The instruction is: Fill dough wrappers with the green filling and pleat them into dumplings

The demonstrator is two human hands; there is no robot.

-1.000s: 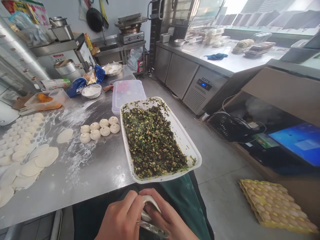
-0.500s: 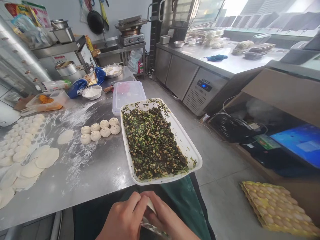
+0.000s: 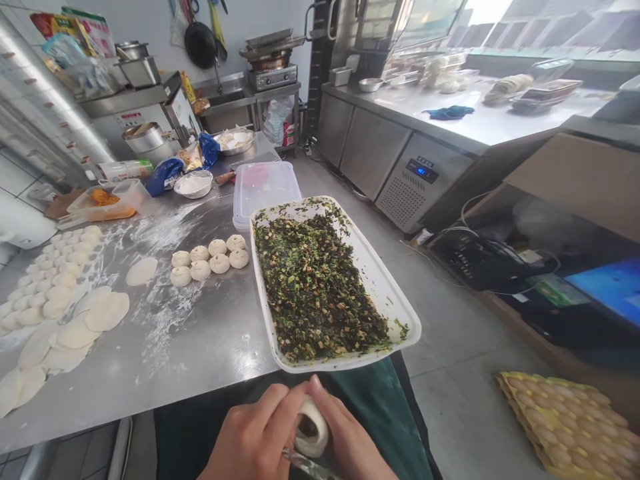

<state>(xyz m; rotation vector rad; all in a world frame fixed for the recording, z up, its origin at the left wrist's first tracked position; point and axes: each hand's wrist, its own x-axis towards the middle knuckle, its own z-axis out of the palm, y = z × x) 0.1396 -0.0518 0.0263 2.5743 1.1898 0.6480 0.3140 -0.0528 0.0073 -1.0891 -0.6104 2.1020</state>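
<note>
below, left hand [image 3: 260, 443] and right hand [image 3: 345, 443] pinching dough wrapper [image 3: 311, 430]; white tray [image 3: 383, 283] holds chopped green filling [image 3: 317, 287].

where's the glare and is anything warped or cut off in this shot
Head view: the windows at top right are blown out white, and the steel worktable shows soft sheen; straight counter edges bow from wide-angle distortion; the left hand and right hand, pinching a white dough wrapper, are cropped by the bottom edge.
</note>
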